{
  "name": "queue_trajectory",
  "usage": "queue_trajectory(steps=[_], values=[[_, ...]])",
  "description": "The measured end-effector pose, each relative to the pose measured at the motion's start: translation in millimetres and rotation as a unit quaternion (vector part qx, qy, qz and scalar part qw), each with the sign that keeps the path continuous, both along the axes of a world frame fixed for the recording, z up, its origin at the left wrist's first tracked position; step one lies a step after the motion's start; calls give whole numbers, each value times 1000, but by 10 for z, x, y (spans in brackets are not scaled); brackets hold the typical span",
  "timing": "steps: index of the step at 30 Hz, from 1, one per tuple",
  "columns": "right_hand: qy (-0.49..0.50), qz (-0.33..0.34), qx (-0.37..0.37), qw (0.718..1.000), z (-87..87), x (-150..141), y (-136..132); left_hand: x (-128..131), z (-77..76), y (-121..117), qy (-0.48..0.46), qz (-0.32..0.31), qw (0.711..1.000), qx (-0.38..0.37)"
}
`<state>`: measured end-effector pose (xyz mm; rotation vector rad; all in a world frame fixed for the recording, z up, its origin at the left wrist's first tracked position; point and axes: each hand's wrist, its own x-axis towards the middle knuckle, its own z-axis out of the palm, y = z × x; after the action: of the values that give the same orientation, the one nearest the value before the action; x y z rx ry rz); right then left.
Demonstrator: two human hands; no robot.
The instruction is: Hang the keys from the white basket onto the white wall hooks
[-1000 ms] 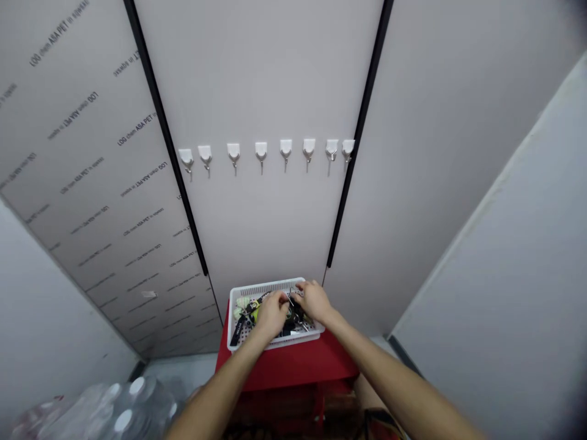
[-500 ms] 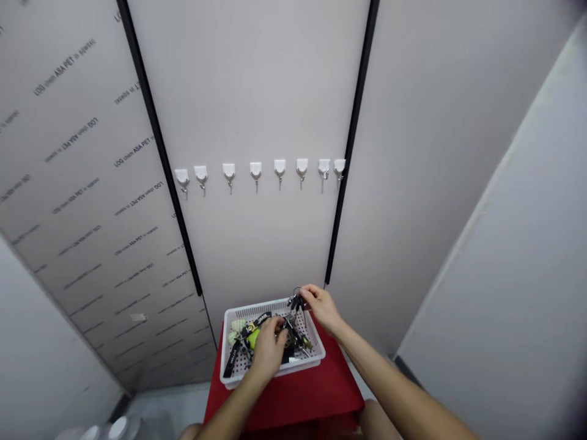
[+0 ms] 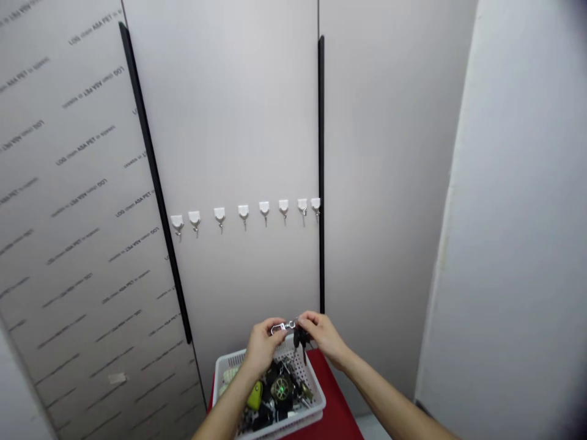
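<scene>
Both hands are raised above a white perforated basket full of keys and key fobs. My left hand pinches the silver clip end of a keychain. My right hand pinches its other end, where dark keys hang down. The keychain is stretched level between the two hands, just over the basket's back rim. On the wall above runs a row of several white hooks, all bare.
The basket stands on a red stool against a grey panelled wall. Two black vertical strips frame the panel with the hooks. A white wall closes the right side.
The right hand lifted a keychain out of the basket. The left hand left the basket and took the clip end. The view tilted upward, so the hooks sit lower in frame.
</scene>
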<state>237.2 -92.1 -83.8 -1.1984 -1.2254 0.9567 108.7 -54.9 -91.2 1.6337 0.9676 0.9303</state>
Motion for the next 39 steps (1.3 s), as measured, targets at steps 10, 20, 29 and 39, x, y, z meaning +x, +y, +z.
queue_trajectory(steps=[10,20,29,39], values=[[-47,53,79,994,56,87,-13,305,421,122,2,-49,999,13],[11,-99,133,986,811,395,299,702,651,109,-162,-92,982,-4],[26,-243,245,938,1414,801,791,1268,1107,471,-155,20,980,126],[-75,-290,207,931,1455,898,1021,1208,1116,541,-96,27,988,117]])
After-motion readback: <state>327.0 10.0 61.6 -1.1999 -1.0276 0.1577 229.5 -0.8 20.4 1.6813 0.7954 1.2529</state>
